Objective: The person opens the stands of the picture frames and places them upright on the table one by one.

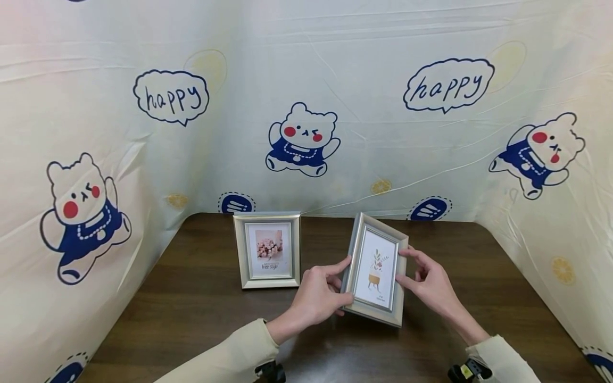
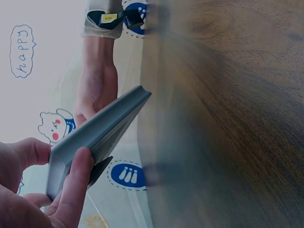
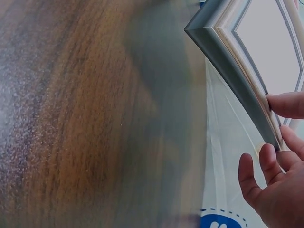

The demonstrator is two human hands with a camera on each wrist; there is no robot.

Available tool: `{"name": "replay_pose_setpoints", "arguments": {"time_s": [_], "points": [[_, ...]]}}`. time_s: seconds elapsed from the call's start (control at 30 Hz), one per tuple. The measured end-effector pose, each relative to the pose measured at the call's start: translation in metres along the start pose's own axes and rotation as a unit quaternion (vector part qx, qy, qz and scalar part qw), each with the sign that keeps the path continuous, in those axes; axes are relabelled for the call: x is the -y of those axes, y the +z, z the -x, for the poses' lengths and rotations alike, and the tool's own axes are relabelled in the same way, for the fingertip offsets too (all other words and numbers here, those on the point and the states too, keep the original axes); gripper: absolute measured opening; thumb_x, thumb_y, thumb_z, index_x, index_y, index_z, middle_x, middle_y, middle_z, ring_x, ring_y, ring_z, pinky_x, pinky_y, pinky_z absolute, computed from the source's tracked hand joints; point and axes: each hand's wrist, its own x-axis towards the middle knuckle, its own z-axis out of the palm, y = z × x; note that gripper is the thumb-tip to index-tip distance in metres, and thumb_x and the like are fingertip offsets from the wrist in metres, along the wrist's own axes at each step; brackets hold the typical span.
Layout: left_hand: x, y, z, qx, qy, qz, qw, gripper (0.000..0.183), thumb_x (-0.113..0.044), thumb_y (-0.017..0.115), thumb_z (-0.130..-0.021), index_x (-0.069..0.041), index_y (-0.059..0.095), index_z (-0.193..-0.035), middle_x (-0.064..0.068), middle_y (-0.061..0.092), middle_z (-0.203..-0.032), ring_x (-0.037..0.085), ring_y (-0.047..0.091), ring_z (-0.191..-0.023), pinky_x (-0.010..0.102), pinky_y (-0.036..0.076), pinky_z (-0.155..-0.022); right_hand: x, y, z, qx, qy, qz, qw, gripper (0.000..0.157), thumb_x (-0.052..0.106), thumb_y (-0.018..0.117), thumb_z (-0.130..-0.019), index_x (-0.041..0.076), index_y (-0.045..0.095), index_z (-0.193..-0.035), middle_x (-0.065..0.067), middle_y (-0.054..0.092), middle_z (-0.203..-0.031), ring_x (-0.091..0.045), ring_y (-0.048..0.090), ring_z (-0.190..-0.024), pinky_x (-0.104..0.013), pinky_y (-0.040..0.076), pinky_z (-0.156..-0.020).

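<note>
A silver picture frame (image 1: 377, 271) with a potted-plant print is tilted and held between both hands above the brown table. My left hand (image 1: 317, 298) grips its left edge, thumb on the front near the lower corner. From the right, my right hand (image 1: 433, 282) pinches the other edge between thumb and fingers. In the left wrist view, a dark flap (image 2: 100, 171) sticks out behind the frame's back. The right wrist view shows the frame's border (image 3: 237, 71) with the right thumb on its front. A second silver picture frame (image 1: 295, 250) with a pink flower picture stands upright to the left.
The dark brown wooden table (image 1: 191, 298) reaches back to a pale cloth (image 1: 364, 159) printed with cartoon bears and "happy" bubbles. This cloth also hangs along the left and right sides. A dark strapped device (image 1: 469, 369) sits on the right wrist.
</note>
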Motion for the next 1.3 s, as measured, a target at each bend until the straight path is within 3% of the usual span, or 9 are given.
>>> {"name": "replay_pose_setpoints", "arguments": {"time_s": [0.5, 0.63, 0.7, 0.97, 1.3], "points": [[-0.004, -0.002, -0.001, -0.004, 0.005, -0.008, 1.0000, 0.079, 0.010, 0.079, -0.081, -0.014, 0.057, -0.152, 0.001, 0.069, -0.078, 0.026, 0.069, -0.054, 0.042, 0.060, -0.053, -0.002, 0.004, -0.005, 0.002, -0.004, -0.015, 1.000, 0.051, 0.011, 0.082, -0.092, 0.013, 0.062, -0.139, -0.018, 0.057, -0.137, -0.021, 0.052, -0.067, -0.029, 0.042, -0.056], [-0.005, -0.003, -0.001, -0.004, 0.009, -0.013, 0.9999, 0.079, 0.010, 0.080, -0.080, -0.014, 0.056, -0.152, 0.001, 0.069, -0.078, 0.027, 0.069, -0.054, 0.046, 0.060, -0.055, -0.002, 0.006, -0.007, 0.001, -0.005, -0.018, 1.000, 0.051, 0.012, 0.082, -0.092, 0.012, 0.062, -0.139, -0.020, 0.061, -0.120, -0.022, 0.051, -0.067, -0.029, 0.042, -0.057], [-0.006, -0.004, -0.002, -0.006, 0.011, -0.016, 0.9998, 0.080, 0.010, 0.080, -0.080, -0.014, 0.057, -0.152, 0.000, 0.069, -0.078, 0.027, 0.069, -0.054, 0.043, 0.060, -0.054, -0.002, 0.006, -0.008, 0.001, -0.008, -0.020, 1.000, 0.051, 0.011, 0.082, -0.093, 0.012, 0.062, -0.140, -0.019, 0.061, -0.119, -0.022, 0.051, -0.068, -0.029, 0.042, -0.057], [-0.007, -0.006, -0.003, -0.007, 0.020, -0.025, 0.9995, 0.079, 0.008, 0.081, -0.080, -0.015, 0.057, -0.152, -0.001, 0.069, -0.077, 0.021, 0.067, -0.051, 0.036, 0.059, -0.051, -0.002, 0.008, -0.010, -0.003, -0.020, -0.029, 0.999, 0.051, 0.008, 0.081, -0.093, 0.011, 0.061, -0.140, -0.019, 0.057, -0.140, -0.021, 0.052, -0.069, -0.028, 0.042, -0.059], [-0.011, -0.006, -0.002, -0.011, 0.028, -0.029, 0.9991, 0.080, 0.007, 0.082, -0.080, -0.016, 0.057, -0.152, -0.001, 0.069, -0.077, 0.020, 0.067, -0.051, 0.034, 0.058, -0.050, -0.002, 0.009, -0.012, -0.007, -0.034, -0.035, 0.999, 0.051, 0.008, 0.081, -0.093, 0.011, 0.061, -0.140, -0.018, 0.058, -0.138, -0.021, 0.051, -0.069, -0.028, 0.042, -0.059]]}}
